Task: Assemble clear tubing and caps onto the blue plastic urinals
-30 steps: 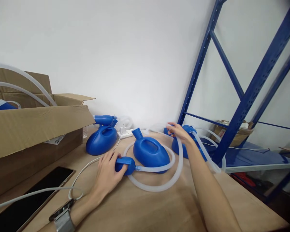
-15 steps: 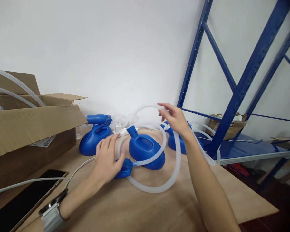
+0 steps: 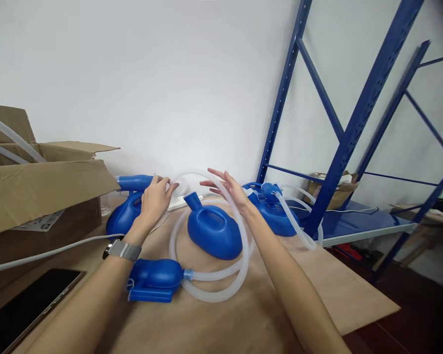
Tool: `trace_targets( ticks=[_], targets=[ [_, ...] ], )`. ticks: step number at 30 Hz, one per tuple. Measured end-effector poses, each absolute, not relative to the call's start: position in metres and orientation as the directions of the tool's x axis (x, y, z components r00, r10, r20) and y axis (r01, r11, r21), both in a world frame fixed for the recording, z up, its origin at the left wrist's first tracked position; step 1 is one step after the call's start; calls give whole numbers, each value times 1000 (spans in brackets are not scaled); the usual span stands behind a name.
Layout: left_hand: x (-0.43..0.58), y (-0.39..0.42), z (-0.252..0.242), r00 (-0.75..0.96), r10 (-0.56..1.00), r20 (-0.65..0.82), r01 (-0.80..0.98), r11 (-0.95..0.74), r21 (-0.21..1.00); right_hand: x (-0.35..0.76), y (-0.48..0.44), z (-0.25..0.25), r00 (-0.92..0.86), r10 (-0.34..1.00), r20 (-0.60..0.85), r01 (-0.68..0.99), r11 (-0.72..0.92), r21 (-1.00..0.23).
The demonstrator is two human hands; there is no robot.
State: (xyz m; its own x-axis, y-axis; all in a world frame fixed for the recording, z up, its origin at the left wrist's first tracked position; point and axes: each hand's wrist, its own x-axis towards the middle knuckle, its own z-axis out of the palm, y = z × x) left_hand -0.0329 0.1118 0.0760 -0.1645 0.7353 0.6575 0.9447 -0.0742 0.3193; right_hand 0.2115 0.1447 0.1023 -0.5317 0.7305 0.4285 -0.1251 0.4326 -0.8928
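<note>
A blue plastic bottle [image 3: 213, 230] with a spout lies on the wooden table [image 3: 266, 305]. A translucent white hose [image 3: 221, 287] loops around it and ends in a blue handpiece [image 3: 155, 279] lying near the front. My left hand [image 3: 154, 200] is raised behind the bottle with its fingers curled round the top arc of the hose. My right hand [image 3: 227, 189] is beside it with fingers stretched out, the hose running over its palm side.
Two more blue bottles sit at the back, one to the left [image 3: 124, 216] and one to the right [image 3: 272, 211] with its own hoses. An open cardboard box [image 3: 40, 187] stands left, a dark phone [image 3: 25, 309] front left, a blue metal rack [image 3: 339, 147] right.
My left hand has let go of the blue handpiece and risen to grip the hose loop. My right hand lifted the hose and moved left over the bottle. The view shifted right.
</note>
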Motion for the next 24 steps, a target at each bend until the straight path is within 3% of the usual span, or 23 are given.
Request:
trace_targets(
  ticks=[3, 6, 9, 13, 15, 18, 24],
  targets=[
    [-39, 121, 70, -173, 725, 667, 946, -67, 319, 210, 171, 71, -487, 827, 281, -173, 224, -959],
    [-42, 125, 66, -196, 732, 653, 944, -39, 327, 210, 181, 52, -492, 845, 212, -134, 166, -977],
    [-42, 125, 67, -214, 724, 656, 945, -18, 327, 208, 177, 48, -524, 830, 194, 101, 286, -953],
    [-41, 122, 69, -179, 705, 686, 958, -35, 285, 200, 168, 55, -636, 718, 283, 402, 621, -673],
    [-40, 121, 71, -182, 707, 683, 958, -30, 286, 198, 167, 59, -736, 608, 298, 378, 734, -564],
    [-39, 121, 75, -188, 794, 578, 930, -47, 366, 197, 170, 60, -836, 469, 286, 282, 813, -510],
    [-47, 120, 83, -71, 914, 399, 865, -143, 481, 200, 177, 55, -818, 476, 323, 252, 802, -541]
  ],
)
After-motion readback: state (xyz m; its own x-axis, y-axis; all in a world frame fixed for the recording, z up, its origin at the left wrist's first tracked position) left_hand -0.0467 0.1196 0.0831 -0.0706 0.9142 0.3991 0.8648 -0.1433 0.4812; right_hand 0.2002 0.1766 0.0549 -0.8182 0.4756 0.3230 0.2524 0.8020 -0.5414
